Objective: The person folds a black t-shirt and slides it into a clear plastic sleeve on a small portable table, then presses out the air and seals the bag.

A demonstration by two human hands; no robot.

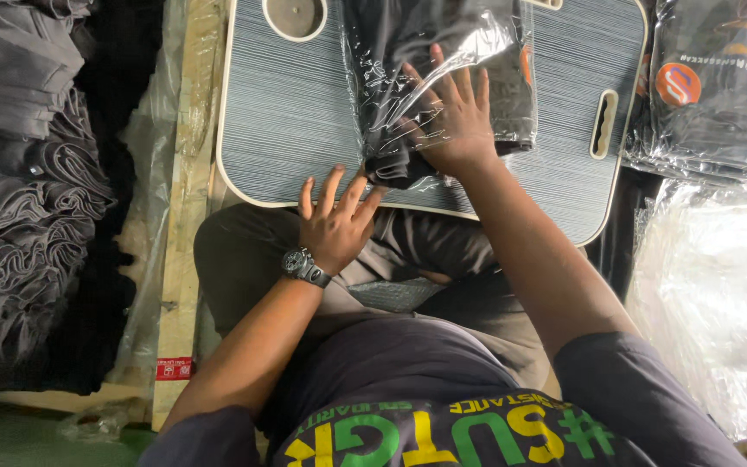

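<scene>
R hand [451, 121] is pressing flat, fingers spread, on a dark folded garment in a clear plastic bag [443, 78] at frame's upper ctr; L hand [335, 220], open, is touching the bag's near corner. Bag's long axis is running away from the person on a grey lap tray [287, 112]. Bare tray is lying left & right; bagged stack [719, 86] upper right, folded grey pile [19, 173] left.

clear plastic bag [443, 78] of dark cloth on tray, bagged stack [719, 86] right, red label [174, 369]
</scene>
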